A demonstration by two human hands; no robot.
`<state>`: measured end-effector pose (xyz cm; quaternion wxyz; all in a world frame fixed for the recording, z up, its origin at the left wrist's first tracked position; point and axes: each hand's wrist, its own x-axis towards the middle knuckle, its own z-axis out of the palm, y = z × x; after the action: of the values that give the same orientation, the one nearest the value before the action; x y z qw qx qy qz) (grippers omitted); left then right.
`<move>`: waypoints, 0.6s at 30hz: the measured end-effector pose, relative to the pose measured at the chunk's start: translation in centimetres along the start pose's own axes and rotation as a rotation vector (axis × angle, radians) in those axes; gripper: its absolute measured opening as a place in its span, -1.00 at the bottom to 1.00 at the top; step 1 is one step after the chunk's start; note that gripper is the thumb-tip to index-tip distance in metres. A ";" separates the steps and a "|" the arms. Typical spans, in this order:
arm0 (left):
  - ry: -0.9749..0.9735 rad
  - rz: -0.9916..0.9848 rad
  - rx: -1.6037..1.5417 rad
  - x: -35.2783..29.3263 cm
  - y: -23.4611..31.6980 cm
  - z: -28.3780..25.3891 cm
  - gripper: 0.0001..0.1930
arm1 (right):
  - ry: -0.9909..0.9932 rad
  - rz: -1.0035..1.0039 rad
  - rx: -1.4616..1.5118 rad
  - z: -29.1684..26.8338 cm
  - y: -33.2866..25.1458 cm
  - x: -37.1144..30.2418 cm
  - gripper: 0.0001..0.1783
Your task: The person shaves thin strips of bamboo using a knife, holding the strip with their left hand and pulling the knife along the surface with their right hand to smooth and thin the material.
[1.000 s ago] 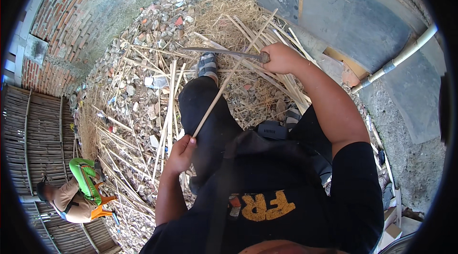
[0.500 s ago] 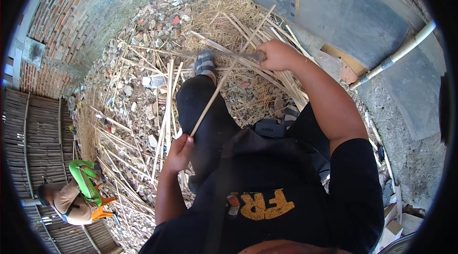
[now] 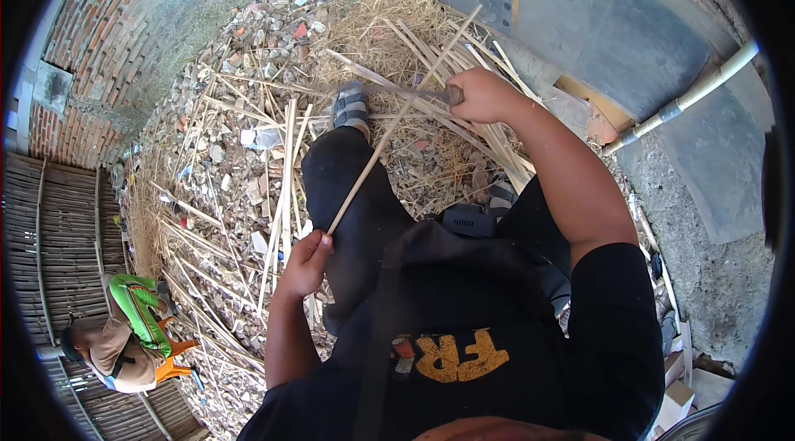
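Observation:
My left hand (image 3: pixel 305 265) is closed around the near end of a long, thin bamboo strip (image 3: pixel 364 172). The strip slants up and away to the right, passing above my black-trousered leg. My right hand (image 3: pixel 483 96) grips the handle of a long-bladed knife (image 3: pixel 451 95). Its blade points left, is smeared by motion, and crosses the strip near the strip's upper half. Whether blade and strip touch, I cannot tell. Beneath them is my sandalled foot (image 3: pixel 351 108).
Split bamboo strips (image 3: pixel 505 143) lie bundled by my right arm, and others (image 3: pixel 286 184) lie on the rubble at left. Dry shavings (image 3: pixel 385 14) are heaped ahead. Another person (image 3: pixel 124 350) sits on an orange stool (image 3: pixel 175 362) at lower left. A pale pole (image 3: pixel 679 101) leans at right.
The knife has shifted slightly along the strip, its blade still blurred. Both hands keep their holds. The whole scene has moved a little to the left in view.

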<state>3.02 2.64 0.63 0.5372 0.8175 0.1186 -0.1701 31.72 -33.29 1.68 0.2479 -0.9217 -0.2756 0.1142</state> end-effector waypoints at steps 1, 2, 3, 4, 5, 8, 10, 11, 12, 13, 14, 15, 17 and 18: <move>0.019 -0.008 -0.018 -0.2 0.1 0.1 -0.64 | 0.074 0.019 0.090 0.0 0.0 0.6 -0.72; 0.037 -0.016 -0.036 -0.3 0.2 0.2 -0.63 | 0.066 0.034 0.146 -0.4 0.3 0.6 -0.70; 0.041 -0.012 -0.038 -0.4 0.4 0.2 -0.63 | 0.068 0.030 0.143 -0.6 0.5 0.7 -0.70; 0.044 -0.006 -0.027 -0.6 0.4 0.2 -0.63 | 0.069 0.042 0.106 -0.6 0.2 0.7 -0.72; 0.046 0.000 -0.015 -0.7 0.5 0.2 -0.63 | 0.069 0.055 0.069 -0.7 -0.1 0.6 -0.73; 0.039 -0.031 -0.053 -0.5 -0.1 -0.2 -0.63 | 0.019 -0.013 0.081 -0.1 -2.0 -0.2 -0.79; 0.025 -0.032 -0.054 -0.5 0.0 -0.2 -0.63 | -0.026 -0.064 0.039 0.4 -3.9 -1.0 -0.82; 0.017 -0.026 -0.056 -0.5 0.2 -0.3 -0.63 | -0.067 -0.120 -0.008 0.4 -4.6 -1.3 -0.84; 0.017 -0.027 -0.053 -0.4 0.0 -0.3 -0.63 | -0.031 -0.171 -0.144 0.3 -5.0 -1.5 -0.87; 0.021 -0.013 -0.039 -0.2 -0.2 -0.1 -0.64 | -0.029 -0.172 -0.142 -0.1 -4.9 -1.6 -0.87; 0.027 0.000 -0.026 -0.1 -0.3 -0.1 -0.64 | -0.049 -0.137 -0.079 -0.7 -4.5 -1.4 -0.86; 0.030 0.000 -0.023 -0.3 -0.5 -0.1 -0.64 | -0.070 -0.103 -0.016 -1.2 -3.9 -1.2 -0.85; 0.060 0.013 -0.044 -0.1 -0.2 0.2 -0.65 | -0.007 -0.054 0.038 -0.8 -0.8 0.0 -0.80; 0.049 -0.010 -0.076 -0.3 0.2 0.3 -0.65 | 0.056 0.001 0.048 -0.8 0.6 0.4 -0.78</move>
<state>2.78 2.27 0.81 0.5642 0.7997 0.1421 -0.1480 32.66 -33.81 2.04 0.2777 -0.9184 -0.2654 0.0952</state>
